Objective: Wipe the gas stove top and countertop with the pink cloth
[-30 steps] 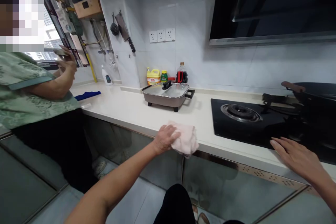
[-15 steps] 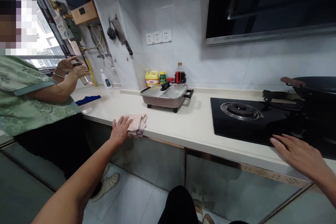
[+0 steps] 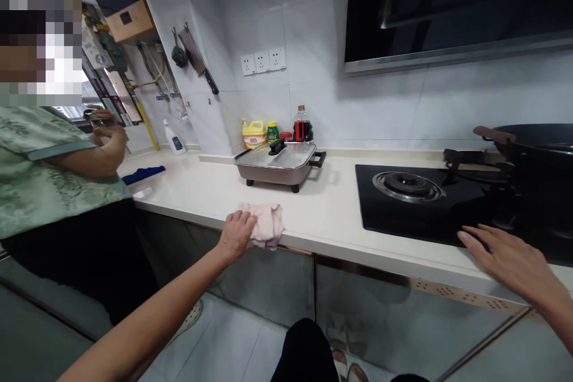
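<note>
My left hand (image 3: 237, 236) presses on a folded pale pink cloth (image 3: 267, 224) at the counter's front edge. Its fingers curl over the cloth's left side, and part of the cloth hangs past the edge. Behind the cloth stands a brownish electric pan (image 3: 273, 174) with a glass lid (image 3: 290, 154) on it. My right hand (image 3: 508, 256) lies at the front edge of the black gas stove (image 3: 398, 218), thumb and fingers apart, with nothing in it.
A dark wok (image 3: 537, 137) sits on the stove's right. Against the wall stand a yellow jug (image 3: 255, 135), a green-capped bottle (image 3: 272, 131) and a dark sauce bottle (image 3: 301, 125). A cleaver (image 3: 197, 59) hangs left. Another person (image 3: 58, 173) stands at left near a blue cloth (image 3: 143, 174).
My left hand has slid right along the counter edge, taking the pink cloth with it. My right hand stays at the stove. The other person's hands have moved, and the view has shifted slightly.
</note>
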The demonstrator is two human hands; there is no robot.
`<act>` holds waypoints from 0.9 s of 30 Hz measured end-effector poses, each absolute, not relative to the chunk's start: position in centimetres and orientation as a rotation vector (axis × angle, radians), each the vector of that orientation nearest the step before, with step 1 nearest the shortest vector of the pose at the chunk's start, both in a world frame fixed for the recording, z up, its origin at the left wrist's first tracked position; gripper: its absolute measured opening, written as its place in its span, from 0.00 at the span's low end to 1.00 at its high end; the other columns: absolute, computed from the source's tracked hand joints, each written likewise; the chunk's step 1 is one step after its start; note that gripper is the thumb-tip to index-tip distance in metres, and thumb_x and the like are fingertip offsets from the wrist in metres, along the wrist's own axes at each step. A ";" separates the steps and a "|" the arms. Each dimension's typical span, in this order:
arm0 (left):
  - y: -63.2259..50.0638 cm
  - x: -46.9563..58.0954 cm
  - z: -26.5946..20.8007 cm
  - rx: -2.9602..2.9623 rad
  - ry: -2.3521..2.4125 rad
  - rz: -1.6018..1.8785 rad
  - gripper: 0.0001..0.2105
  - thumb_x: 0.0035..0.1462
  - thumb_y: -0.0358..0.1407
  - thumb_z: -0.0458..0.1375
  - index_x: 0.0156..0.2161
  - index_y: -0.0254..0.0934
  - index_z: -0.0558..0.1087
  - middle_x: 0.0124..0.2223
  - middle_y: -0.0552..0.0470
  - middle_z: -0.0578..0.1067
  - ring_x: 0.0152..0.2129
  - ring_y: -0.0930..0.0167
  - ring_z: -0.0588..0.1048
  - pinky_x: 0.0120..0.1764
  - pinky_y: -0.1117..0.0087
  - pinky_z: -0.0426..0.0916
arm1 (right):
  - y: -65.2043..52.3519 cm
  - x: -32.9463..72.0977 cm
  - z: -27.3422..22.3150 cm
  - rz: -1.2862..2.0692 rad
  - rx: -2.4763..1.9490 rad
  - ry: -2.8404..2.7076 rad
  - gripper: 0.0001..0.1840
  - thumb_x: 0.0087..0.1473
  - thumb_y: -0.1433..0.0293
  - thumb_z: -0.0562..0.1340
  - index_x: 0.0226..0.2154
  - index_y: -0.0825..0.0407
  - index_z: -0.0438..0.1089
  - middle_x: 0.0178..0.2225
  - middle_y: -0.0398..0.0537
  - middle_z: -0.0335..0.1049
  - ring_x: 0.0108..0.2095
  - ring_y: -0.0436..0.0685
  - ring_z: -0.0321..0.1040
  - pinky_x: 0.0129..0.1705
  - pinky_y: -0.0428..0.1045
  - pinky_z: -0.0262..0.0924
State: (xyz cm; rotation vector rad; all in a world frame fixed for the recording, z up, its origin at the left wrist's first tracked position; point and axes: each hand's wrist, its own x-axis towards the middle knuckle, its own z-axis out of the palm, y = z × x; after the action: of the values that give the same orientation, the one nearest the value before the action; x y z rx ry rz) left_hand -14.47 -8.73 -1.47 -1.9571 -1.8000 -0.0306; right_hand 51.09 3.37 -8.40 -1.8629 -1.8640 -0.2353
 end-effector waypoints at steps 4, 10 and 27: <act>-7.7 -8.8 -2.0 -2.079 -1.679 -0.071 0.30 0.50 0.42 0.70 0.57 0.38 0.70 0.55 0.38 0.74 0.51 0.50 0.70 0.52 0.51 0.64 | 3.2 51.0 -8.3 -0.170 -1.817 -1.918 0.43 0.59 0.40 0.45 0.59 0.46 0.74 0.65 0.58 0.69 0.69 0.71 0.58 0.68 0.67 0.51; -6.3 -2.1 -3.6 -2.218 -1.446 -0.328 0.32 0.46 0.40 0.72 0.56 0.39 0.69 0.57 0.36 0.72 0.55 0.49 0.69 0.60 0.44 0.61 | 2.2 49.8 -7.1 -0.199 -1.838 -1.924 0.39 0.64 0.43 0.46 0.60 0.47 0.73 0.66 0.57 0.67 0.68 0.69 0.59 0.69 0.66 0.51; -3.9 19.3 -6.1 -2.232 -1.137 -0.612 0.10 0.67 0.27 0.53 0.47 0.34 0.75 0.41 0.40 0.75 0.40 0.57 0.73 0.44 0.53 0.68 | -5.1 39.6 -3.2 0.105 -1.056 -1.845 0.22 0.67 0.53 0.56 0.57 0.46 0.70 0.58 0.56 0.70 0.60 0.63 0.67 0.65 0.62 0.61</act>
State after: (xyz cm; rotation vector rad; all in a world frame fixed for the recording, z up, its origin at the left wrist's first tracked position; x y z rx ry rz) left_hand 19.34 -3.92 -6.05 -2.2324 -1.1366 -0.6116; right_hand 39.60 -5.08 -3.16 -1.0560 -1.8450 0.1047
